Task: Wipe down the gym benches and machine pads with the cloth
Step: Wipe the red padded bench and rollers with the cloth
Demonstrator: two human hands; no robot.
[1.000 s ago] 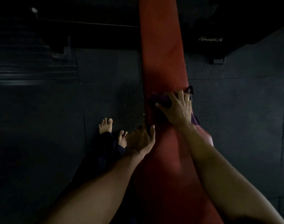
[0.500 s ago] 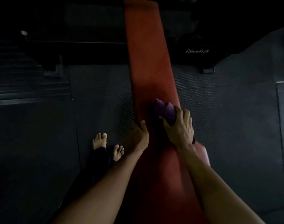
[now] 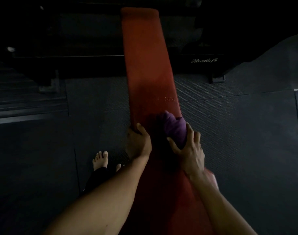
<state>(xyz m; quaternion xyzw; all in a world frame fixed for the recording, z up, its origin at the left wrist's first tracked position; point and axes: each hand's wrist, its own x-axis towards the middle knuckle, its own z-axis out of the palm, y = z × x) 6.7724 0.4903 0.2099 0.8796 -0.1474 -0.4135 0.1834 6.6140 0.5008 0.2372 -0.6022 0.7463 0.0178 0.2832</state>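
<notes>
A bare foot (image 3: 100,159) stands on the dark floor (image 3: 43,158). The left hand (image 3: 139,143) grips the left edge of the red bench (image 3: 145,56). Just right of it, the right hand (image 3: 189,153) clasps a bunched purple cloth (image 3: 174,128), apparently pressed onto the bench top.

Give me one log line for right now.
step: bench wipe | right hand: grips purple cloth on red bench pad | left hand: grips pad's left edge

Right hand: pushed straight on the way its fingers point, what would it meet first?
Likely nothing: beyond the purple cloth the right hand grips, only bare red bench pad shows to its far end, though it's dim.
</notes>
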